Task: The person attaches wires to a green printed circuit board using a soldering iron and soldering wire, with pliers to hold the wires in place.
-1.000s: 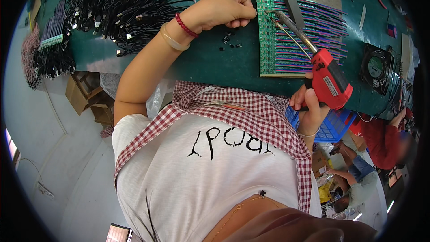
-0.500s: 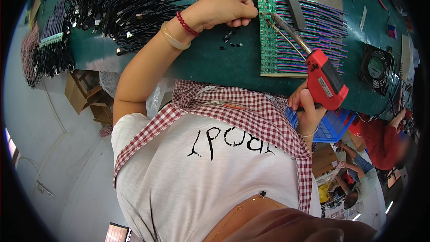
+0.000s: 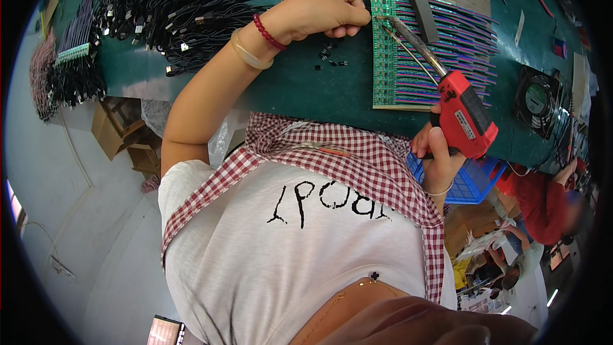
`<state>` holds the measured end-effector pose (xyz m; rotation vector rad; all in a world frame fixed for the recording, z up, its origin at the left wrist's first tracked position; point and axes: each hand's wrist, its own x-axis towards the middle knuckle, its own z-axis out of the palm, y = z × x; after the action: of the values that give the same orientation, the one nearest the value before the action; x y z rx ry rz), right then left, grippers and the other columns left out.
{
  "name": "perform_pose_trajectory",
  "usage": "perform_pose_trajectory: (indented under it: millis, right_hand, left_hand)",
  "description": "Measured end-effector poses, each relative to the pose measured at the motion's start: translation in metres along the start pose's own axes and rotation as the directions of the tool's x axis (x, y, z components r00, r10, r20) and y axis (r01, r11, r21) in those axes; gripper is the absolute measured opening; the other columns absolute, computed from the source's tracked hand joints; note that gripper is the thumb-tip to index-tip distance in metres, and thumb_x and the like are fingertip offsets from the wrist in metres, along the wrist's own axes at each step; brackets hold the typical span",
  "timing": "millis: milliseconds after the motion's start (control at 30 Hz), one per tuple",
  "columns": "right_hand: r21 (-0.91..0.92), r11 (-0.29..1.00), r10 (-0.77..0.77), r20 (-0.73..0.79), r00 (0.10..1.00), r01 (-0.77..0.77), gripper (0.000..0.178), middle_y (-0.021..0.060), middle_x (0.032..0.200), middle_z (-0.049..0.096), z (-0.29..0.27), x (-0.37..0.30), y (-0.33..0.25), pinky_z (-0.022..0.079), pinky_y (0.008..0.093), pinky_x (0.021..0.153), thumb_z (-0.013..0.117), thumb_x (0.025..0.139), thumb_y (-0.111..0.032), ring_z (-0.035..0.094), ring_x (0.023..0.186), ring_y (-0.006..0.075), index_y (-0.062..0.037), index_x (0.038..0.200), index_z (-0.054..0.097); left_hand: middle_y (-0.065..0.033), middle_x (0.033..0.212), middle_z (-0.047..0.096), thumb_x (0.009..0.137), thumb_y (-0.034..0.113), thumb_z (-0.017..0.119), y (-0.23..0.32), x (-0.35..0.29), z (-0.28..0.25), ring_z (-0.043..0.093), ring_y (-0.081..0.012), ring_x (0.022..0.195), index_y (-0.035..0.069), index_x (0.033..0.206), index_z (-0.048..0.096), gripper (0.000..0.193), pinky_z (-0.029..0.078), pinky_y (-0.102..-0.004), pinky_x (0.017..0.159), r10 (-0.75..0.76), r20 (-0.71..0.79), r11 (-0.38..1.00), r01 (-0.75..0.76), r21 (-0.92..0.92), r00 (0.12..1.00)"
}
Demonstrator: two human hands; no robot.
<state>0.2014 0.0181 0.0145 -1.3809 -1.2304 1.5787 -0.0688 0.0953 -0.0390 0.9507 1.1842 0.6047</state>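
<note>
A panel of green circuit boards (image 3: 383,76) lies on the bench, with rows of dark, blue and pink wires (image 3: 447,57) running off to its right. My left hand (image 3: 335,11) is closed in a pinch at the panel's upper left edge; whatever its fingertips hold is hidden. In my right hand (image 3: 440,156) is a red soldering gun (image 3: 471,121), gripped by its handle below the panel. Its hot tip and thin feed tube reach the boards' upper part, close to my left fingertips. Several small black components (image 3: 331,54) lie loose below my left hand.
A grey metal bar (image 3: 418,3) rests across the wires. Bundled black USB cables (image 3: 172,13) are heaped at the left, beside another wired board strip (image 3: 73,53). A black fan (image 3: 536,99) stands at the right. Below the bench edge is a blue basket (image 3: 469,182); co-workers sit beyond.
Both hands and the soldering gun stay almost in place, with only a slight shift of the whole view. A person in the background at the lower right has moved.
</note>
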Motion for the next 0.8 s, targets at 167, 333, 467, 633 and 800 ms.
perform_pose_trajectory:
  millis: [167,333,467,633,800]
  right_hand:
    - [-0.012,1.0,-0.01,-0.002,1.0,0.01,0.031,0.0053,0.054,0.045,-0.002,-0.004,0.002,0.037,0.0245,0.042,0.053,0.084,-0.009,0.04,0.042,0.01,0.008,0.109,0.044]
    - [-0.021,1.0,-0.024,-0.011,1.0,0.023,0.03,0.0053,0.053,0.044,0.0,-0.003,-0.001,0.036,0.0246,0.042,0.053,0.084,-0.008,0.04,0.042,0.0104,0.008,0.108,0.044]
    - [-0.045,0.999,0.004,0.0,1.0,-0.004,0.032,0.0056,0.053,0.045,0.0,-0.003,0.0,0.036,0.0244,0.043,0.053,0.083,-0.007,0.041,0.042,0.0108,0.0089,0.109,0.044]
    - [-0.095,0.995,-0.041,-0.031,0.999,0.038,0.033,0.0067,0.054,0.047,0.002,-0.006,-0.002,0.036,0.0235,0.043,0.053,0.083,-0.006,0.042,0.043,0.0115,0.0094,0.111,0.046]
    - [-0.135,0.991,-0.019,-0.142,0.99,0.0,0.027,0.0056,0.056,0.05,-0.011,-0.003,-0.005,0.038,0.023,0.045,0.056,0.082,-0.003,0.046,0.046,0.0105,0.0069,0.106,0.051]
  left_hand:
    - [0.0026,0.058,0.053,0.08,0.017,0.059,-0.002,0.001,-0.001,0.045,-0.0018,0.044,0.008,0.067,0.051,0.017,0.032,-0.0154,0.039,0.011,0.012,1.0,-0.011,0.003,1.0]
    - [0.0025,0.058,0.053,0.08,0.016,0.058,-0.004,0.0,-0.001,0.045,-0.0017,0.045,0.008,0.067,0.051,0.017,0.032,-0.0152,0.04,0.005,0.001,1.0,-0.005,-0.01,1.0]
    - [0.0024,0.058,0.053,0.08,0.016,0.058,-0.003,-0.002,-0.001,0.045,-0.0016,0.045,0.008,0.068,0.051,0.016,0.032,-0.0152,0.04,0.002,0.003,1.0,-0.002,-0.008,1.0]
    - [0.0017,0.059,0.053,0.081,0.016,0.059,0.001,0.001,0.001,0.044,-0.0027,0.045,0.007,0.068,0.052,0.017,0.032,-0.0156,0.04,0.011,-0.017,0.998,-0.01,0.065,1.0]
    - [0.0026,0.057,0.048,0.085,0.016,0.055,0.007,-0.001,0.001,0.038,-0.0021,0.044,0.006,0.068,0.048,0.02,0.026,-0.0178,0.038,-0.018,-0.015,0.998,0.019,0.055,1.0]
